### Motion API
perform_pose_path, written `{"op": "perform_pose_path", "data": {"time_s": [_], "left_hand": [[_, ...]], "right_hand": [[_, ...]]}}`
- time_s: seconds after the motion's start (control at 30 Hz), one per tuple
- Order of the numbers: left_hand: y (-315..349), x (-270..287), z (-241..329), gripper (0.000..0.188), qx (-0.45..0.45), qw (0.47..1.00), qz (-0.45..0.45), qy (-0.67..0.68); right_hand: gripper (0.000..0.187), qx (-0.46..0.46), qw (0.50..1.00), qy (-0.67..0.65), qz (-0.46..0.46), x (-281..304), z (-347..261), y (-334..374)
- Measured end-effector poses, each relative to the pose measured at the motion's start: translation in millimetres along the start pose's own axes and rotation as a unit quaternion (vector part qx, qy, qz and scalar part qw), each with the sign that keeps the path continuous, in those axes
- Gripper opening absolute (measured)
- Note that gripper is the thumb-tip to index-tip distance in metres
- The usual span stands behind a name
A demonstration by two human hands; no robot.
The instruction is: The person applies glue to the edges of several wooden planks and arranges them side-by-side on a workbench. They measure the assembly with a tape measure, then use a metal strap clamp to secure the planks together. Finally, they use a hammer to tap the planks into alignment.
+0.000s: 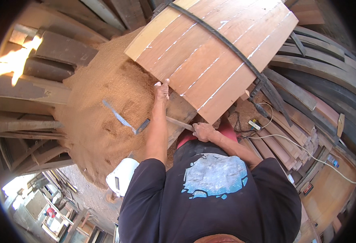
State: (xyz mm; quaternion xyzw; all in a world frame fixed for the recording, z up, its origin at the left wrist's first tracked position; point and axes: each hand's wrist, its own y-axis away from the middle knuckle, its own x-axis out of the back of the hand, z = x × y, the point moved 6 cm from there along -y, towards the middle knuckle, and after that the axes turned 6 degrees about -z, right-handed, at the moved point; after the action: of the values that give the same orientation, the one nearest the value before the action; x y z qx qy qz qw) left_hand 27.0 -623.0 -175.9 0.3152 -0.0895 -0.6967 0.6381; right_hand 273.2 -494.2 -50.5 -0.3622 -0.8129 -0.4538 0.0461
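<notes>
A large panel of light wooden boards (210, 60) lies at a slant in front of me, with white glue lines along its joints. A dark metal bar clamp (220, 38) runs across it. At the panel's near left edge is my left hand (162, 91), white smears on its fingertips and its fingers closed at the edge. My right hand (204, 132) is closed around a thin wooden stick (181, 123) below the panel's near corner. The stick points left toward my left forearm.
A big sawdust heap (93, 105) spreads to the left, with a hacksaw-like tool (121, 117) on it. Beside my left arm stands a white container (122, 176). Stacked planks (285, 141), curved boards (315, 65) and a white cable (303, 148) lie at the right.
</notes>
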Motion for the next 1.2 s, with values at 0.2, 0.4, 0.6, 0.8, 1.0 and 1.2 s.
{"op": "perform_pose_path", "data": {"time_s": [0.2,0.4,0.6,0.8,1.0,1.2], "left_hand": [[-3.6,23.2,-6.6,0.037,-0.003,0.996,0.045,0.079],[39.7,3.7,3.8,0.036,0.035,0.994,0.101,-0.001],[135.9,-49.6,-44.6,0.039,0.145,0.983,-0.016,-0.114],[184.1,-72.9,-98.1,0.04,0.148,0.984,0.084,-0.05],[185.5,-86.2,-81.0,0.047,0.21,0.973,0.005,-0.1],[184.1,-69.0,-91.0,0.052,0.206,0.972,0.035,-0.112]], "right_hand": [[0.029,-0.026,0.978,-0.12,0.171,95.4,45.1,112.9],[0.056,-0.285,0.879,0.146,0.352,146.0,192.3,199.1],[0.041,-0.202,0.927,0.121,0.292,138.7,253.5,166.5],[0.03,-0.184,0.937,0.092,0.283,131.9,294.2,144.6],[0.019,-0.079,0.983,-0.002,0.164,151.0,302.7,141.4],[0.031,-0.026,0.986,-0.162,0.024,155.9,308.5,135.4]]}}
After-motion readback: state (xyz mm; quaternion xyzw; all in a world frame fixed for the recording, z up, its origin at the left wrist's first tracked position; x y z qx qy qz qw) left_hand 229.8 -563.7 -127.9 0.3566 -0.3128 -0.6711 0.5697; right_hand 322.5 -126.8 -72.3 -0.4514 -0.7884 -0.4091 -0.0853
